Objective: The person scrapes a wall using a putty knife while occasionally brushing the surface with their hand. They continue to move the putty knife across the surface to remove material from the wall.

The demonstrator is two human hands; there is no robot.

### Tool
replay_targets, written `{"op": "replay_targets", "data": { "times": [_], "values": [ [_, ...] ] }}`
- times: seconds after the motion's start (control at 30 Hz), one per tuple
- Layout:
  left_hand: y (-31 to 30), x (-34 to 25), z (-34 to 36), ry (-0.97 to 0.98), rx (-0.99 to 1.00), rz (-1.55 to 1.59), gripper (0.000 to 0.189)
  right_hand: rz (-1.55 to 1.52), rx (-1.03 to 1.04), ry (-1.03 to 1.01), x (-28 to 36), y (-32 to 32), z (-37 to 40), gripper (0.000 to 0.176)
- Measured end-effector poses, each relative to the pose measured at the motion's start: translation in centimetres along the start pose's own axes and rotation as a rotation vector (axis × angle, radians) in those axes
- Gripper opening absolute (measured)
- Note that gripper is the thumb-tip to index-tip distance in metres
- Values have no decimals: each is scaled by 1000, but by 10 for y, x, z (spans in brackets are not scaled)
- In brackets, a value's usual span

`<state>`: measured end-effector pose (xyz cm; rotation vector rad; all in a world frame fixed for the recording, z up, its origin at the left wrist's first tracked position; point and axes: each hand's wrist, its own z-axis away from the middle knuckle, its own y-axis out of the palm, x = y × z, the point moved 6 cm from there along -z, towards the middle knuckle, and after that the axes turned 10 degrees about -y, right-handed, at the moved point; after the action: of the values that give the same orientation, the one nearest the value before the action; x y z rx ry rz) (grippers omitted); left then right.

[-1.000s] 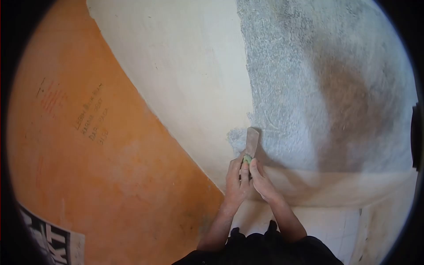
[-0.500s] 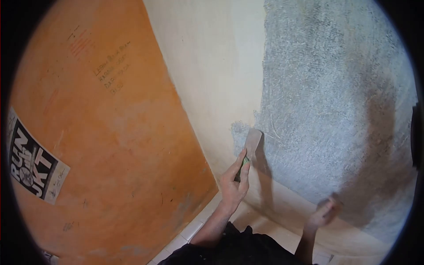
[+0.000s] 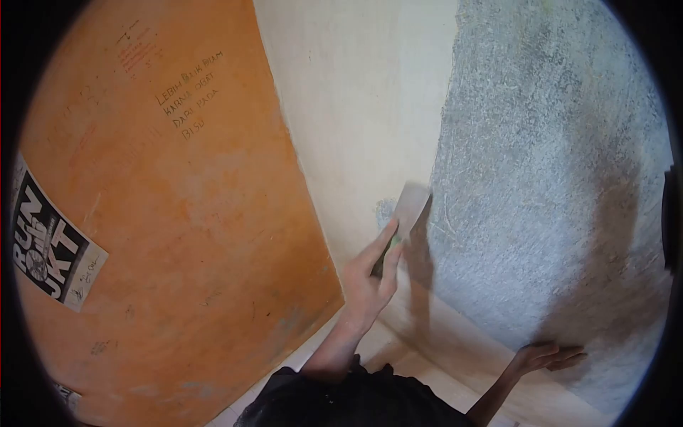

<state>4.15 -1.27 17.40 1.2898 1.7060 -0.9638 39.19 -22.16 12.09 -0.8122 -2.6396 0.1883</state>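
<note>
My left hand [image 3: 368, 281] is closed round the green handle of a scraper [image 3: 413, 206]. The scraper's wide flat blade points up and lies at the border between the cream paint [image 3: 356, 92] and the rough grey patch [image 3: 519, 185] of the wall. A small grey spot [image 3: 385, 209] shows just left of the blade. Low on the right, my right hand [image 3: 544, 358] is open, its fingers stretched to the right by the lower part of the grey patch, with nothing in it.
An orange wall [image 3: 213, 235] with handwriting stands on the left and meets the cream wall at a corner. A black and white poster [image 3: 50, 245] is stuck to it. Pale floor tiles [image 3: 238, 411] show at the bottom.
The scraper has moved up to the cream-grey border, covering part of the bare area there. My right hand has gone from curled and blurred to outstretched, a little lower and further right.
</note>
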Motion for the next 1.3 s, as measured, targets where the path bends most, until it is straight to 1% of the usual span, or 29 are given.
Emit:
{"op": "replay_targets", "data": {
  "times": [0.07, 0.13, 0.17, 0.23, 0.3, 0.33, 0.37, 0.43, 0.5, 0.57, 0.7, 0.77, 0.8, 0.83, 0.9, 0.97, 1.03, 1.07, 1.17, 1.3],
  "values": [
    [3, 23, 13, 34, 26, -52, 33, 44, -20, -55, -2, 4, 6, 72],
    [6, 51, 28, -62, 54, -101, 33, 45, -21, -20, 1, 6, 8, 72],
    [9, 42, 21, -70, 58, -102, 33, 44, -10, -8, 1, 5, 8, 72],
    [6, 0, -3, 37, -42, 1, 33, 58, -20, -27, 5, 3, 7, 72],
    [4, -13, -7, 11, -28, 16, 32, 59, -35, -47, 1, 4, 9, 71],
    [5, -15, -7, 4, -9, 39, 32, 76, -49, -91, -5, 6, 12, 71],
    [4, -8, -3, 13, -24, 44, 32, 89, -72, -124, -8, 11, 13, 70],
    [2, 30, 20, -97, 30, -51, 32, 90, -90, -112, 1, 10, 12, 70],
    [2, 24, 19, -137, 43, -69, 32, 83, -121, -95, 3, 8, 10, 68],
    [-2, 12, 13, -70, -10, -81, 31, 81, -125, -130, 3, 9, 8, 67],
    [-10, 19, 21, -148, 22, -72, 31, 73, -131, -172, 2, 9, 11, 65],
    [-5, 19, 23, -67, 21, -141, 32, 82, -151, -178, 2, 9, 11, 64],
    [-1, 15, 18, -59, 17, -133, 32, 92, -159, -182, 3, 9, 9, 63],
    [-1, 10, 16, -79, 18, -134, 32, 90, -153, -177, 3, 10, 9, 63],
    [-6, 9, 17, -113, 17, -151, 33, 77, -176, -232, 6, 8, 8, 62],
    [-5, 12, 15, -67, 4, -125, 33, 74, -175, -232, 7, 9, 10, 62],
    [-6, 17, 22, -61, -3, -133, 33, 74, -173, -250, 2, 7, 10, 61],
    [-5, 16, 19, -32, -12, -144, 33, 62, -176, -224, 3, 9, 10, 61],
    [-7, 4, 13, -81, 10, -175, 34, 50, -169, -207, 4, 7, 9, 61],
    [-11, 18, 18, -62, -8, -177, 33, 67, -185, -234, 6, 7, 10, 60]
  ]
}}
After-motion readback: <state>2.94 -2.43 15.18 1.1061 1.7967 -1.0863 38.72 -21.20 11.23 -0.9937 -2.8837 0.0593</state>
